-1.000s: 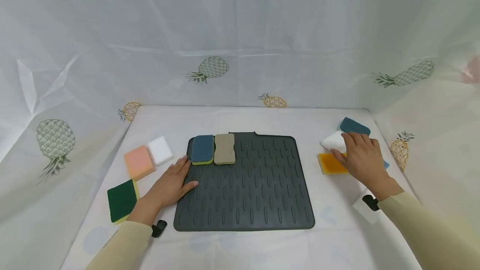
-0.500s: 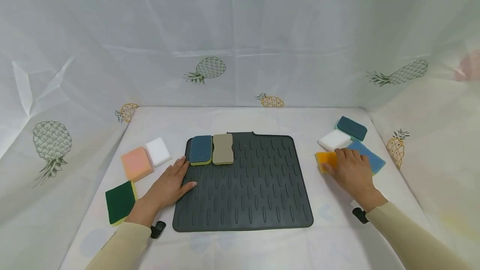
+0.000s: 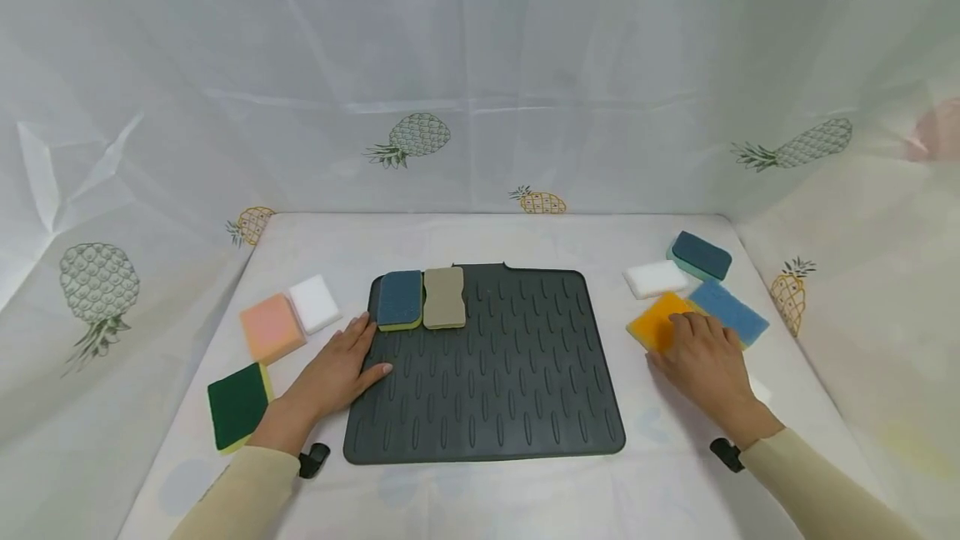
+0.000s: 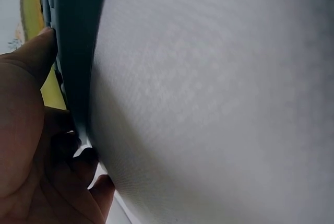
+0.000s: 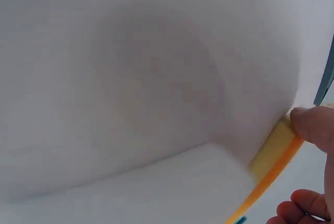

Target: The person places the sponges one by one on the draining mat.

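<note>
My right hand [image 3: 708,365] holds an orange-topped sponge [image 3: 654,322] on the right side of the table, fingers over its top. In the right wrist view the thumb presses the yellow edge of that sponge [image 5: 274,151]. A light blue sponge [image 3: 731,312] lies against its far right side. My left hand [image 3: 337,369] rests along the left edge of a dark grey ridged mat [image 3: 487,390], thumb on top. At the mat's far left corner, a dark blue sponge [image 3: 400,298] and a beige scalloped sponge [image 3: 445,298] stand side by side.
On the left lie a white sponge [image 3: 315,304], a peach sponge [image 3: 272,328] and a green-topped sponge [image 3: 240,407]. A white sponge [image 3: 655,279] and a dark teal sponge [image 3: 701,254] lie beyond my right hand. Another white piece [image 3: 761,391] is partly hidden behind the right wrist.
My right hand has come down from the white sponge onto the orange sponge, which has turned at an angle. The white sponge beyond it has shifted left. My left hand stays put.
</note>
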### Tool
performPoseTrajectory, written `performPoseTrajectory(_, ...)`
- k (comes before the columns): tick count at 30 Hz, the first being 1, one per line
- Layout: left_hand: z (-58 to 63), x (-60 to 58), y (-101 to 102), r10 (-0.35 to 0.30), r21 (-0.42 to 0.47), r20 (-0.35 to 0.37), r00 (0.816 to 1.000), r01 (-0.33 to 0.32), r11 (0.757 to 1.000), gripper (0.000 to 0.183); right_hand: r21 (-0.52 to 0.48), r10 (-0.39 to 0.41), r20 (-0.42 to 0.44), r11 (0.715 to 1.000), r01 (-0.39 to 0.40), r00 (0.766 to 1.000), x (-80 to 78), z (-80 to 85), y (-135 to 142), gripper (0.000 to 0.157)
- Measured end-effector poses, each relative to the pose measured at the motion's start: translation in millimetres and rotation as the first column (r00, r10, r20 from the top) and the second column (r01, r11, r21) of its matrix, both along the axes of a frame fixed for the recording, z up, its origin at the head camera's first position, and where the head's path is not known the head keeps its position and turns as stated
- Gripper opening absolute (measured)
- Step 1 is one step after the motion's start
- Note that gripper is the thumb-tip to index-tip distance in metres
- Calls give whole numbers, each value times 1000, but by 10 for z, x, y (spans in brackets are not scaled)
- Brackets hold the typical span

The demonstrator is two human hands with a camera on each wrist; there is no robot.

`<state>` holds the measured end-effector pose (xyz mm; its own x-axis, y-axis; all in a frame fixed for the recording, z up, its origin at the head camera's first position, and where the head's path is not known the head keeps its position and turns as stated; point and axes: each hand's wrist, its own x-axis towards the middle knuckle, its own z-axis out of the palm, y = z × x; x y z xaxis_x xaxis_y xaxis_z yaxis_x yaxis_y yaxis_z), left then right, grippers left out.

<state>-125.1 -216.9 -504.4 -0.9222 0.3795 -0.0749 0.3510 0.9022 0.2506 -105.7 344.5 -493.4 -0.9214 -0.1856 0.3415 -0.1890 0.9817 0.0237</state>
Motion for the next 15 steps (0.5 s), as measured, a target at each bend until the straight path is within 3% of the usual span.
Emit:
performPoseTrajectory(4, 12, 10, -13, 1, -2, -4, 1000, -1, 1000, 82, -49, -42, 5, 998, 43, 999, 78, 5, 58, 71)
performPoseTrajectory(10, 14, 14, -11, 3, 6, -5, 1000, -3, 1000, 82, -54, -81, -110, 996, 75, 991, 30, -11, 117, 68)
performPoseTrajectory(15, 3, 13, -3, 4, 8, -1, 1000, -4, 1000, 82, -100, -180, -1, 979, 179, 984, 19, 22, 113, 91)
